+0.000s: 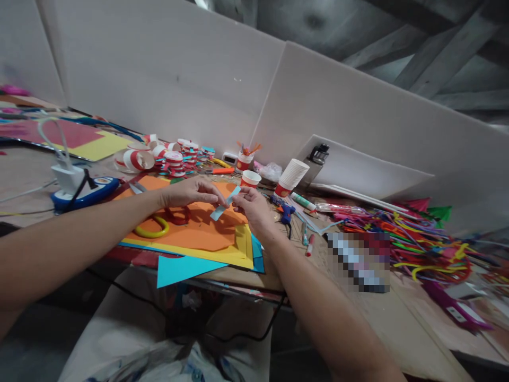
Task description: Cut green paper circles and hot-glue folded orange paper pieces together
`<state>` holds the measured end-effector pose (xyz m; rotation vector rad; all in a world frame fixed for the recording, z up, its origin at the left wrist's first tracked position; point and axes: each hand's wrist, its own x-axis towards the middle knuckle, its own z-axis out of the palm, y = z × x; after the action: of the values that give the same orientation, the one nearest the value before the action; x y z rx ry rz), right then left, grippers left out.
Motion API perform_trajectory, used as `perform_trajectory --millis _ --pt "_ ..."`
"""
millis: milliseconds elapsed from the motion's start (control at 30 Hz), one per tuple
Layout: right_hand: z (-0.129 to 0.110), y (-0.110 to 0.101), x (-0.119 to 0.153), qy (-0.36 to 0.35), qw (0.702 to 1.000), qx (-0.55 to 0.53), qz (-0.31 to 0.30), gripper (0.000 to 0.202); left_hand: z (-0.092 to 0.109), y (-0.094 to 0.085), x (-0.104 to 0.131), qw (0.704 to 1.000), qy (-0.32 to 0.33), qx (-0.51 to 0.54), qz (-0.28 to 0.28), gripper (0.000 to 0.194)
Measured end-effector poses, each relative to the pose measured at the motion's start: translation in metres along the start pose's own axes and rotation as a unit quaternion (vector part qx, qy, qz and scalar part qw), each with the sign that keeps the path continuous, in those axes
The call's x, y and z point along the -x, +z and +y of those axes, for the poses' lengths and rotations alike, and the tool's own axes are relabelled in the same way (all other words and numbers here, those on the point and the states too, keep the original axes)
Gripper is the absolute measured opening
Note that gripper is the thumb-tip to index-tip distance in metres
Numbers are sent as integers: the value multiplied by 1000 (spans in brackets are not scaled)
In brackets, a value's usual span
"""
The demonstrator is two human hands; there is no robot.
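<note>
A narrow light blue paper strip point(218, 213) is held up in front of me, slanting from lower left to upper right. My right hand point(253, 208) pinches it between thumb and fingers. On its other side my left hand point(194, 192) is closed at the strip, its fingertips on the paper. Both hands are above orange paper point(207, 233), which lies on yellow sheets point(242, 246). Below my left wrist rest scissors with a yellow handle loop point(152, 228) and a red one, partly hidden by the arm. A paper cup point(251, 179) stands just beyond my fingers.
Stacked cups point(293, 176) and a blue glue gun point(286, 213) are to the right, with colourful pipe cleaners point(366, 225) farther over. Red-and-white cup pieces point(174, 163) sit at the back left. A power strip point(85, 193) lies left. Blue paper point(186, 269) overhangs the front edge.
</note>
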<state>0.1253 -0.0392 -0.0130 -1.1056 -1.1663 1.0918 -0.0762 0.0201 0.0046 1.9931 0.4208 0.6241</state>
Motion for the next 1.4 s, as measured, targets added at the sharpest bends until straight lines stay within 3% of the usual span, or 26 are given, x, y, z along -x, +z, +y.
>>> perform_trajectory --millis 133,233,467,700,867,933,1033,1100,1167,1267,1333,1400 --pt "1 -2 0 -3 1000 -12 16 33 -10 -1 -3 991 -4 122 56 30" --pt "1 -2 -1 -5 1000 -17 16 33 -16 -2 -5 989 -15 118 92 33" --pt "1 2 2 -8 1000 20 3 33 -9 3 -5 995 -78 -60 -2 33" --pt "0 4 1 -7 998 58 8 26 -4 5 -5 991 -104 -80 -12 28" --pt "-8 -10 -4 -26 989 146 27 18 -2 -11 -3 986 -127 -106 9 28" --pt "-13 -21 -6 -52 965 256 30 15 -5 -22 -3 981 -154 -111 44 28" --pt "-19 -38 -9 -92 886 453 27 14 -12 -39 -2 962 -213 -134 103 28" --pt "-20 -46 -9 -100 846 523 11 17 -19 -48 -2 944 -247 -193 100 27" --pt "-20 -51 -8 -98 833 545 -24 24 -26 -54 -1 922 -281 -252 84 27" --pt "-19 -53 -5 -118 812 561 -103 39 -33 -60 0 859 -311 -399 83 33" --pt "-19 -51 -2 -140 788 577 -163 47 -33 -60 1 805 -306 -494 117 36" --pt "-21 -47 0 -142 762 595 -214 49 -32 -58 0 777 -286 -535 164 38"
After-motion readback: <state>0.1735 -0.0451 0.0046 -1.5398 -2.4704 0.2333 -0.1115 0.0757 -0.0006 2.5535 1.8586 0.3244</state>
